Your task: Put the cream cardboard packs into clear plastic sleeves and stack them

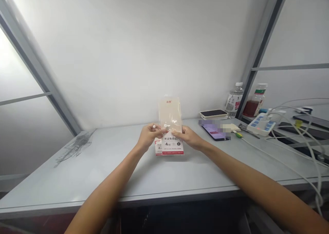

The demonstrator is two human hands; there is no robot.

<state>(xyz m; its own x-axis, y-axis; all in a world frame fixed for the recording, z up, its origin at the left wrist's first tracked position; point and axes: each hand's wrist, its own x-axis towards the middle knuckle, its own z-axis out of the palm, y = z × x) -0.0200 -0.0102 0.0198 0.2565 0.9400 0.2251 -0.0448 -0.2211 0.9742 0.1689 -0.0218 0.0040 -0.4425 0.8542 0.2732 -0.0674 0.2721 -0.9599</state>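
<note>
Upright above the desk, in the middle of the head view, is a clear plastic pouch [172, 146] with a beige insert, red and black print and a red bottom strip. A second similar pouch [158, 148] shows partly behind it at the lower left. My left hand [150, 137] pinches the left side, thumb across the front near a white snap button. On the right edge my right hand [189, 137] grips the front pouch, its thumb over the insert. Fingers behind the pouches are hidden. Whether anything lies inside cannot be made out.
At the right lie a phone [214, 130], a white box [214, 114] with a dark top, scissors [250, 131] and a power strip [261, 123] with white cables. A water bottle [234, 100] and a jar [254, 103] stand behind. Crumpled clear plastic [75, 147] lies left.
</note>
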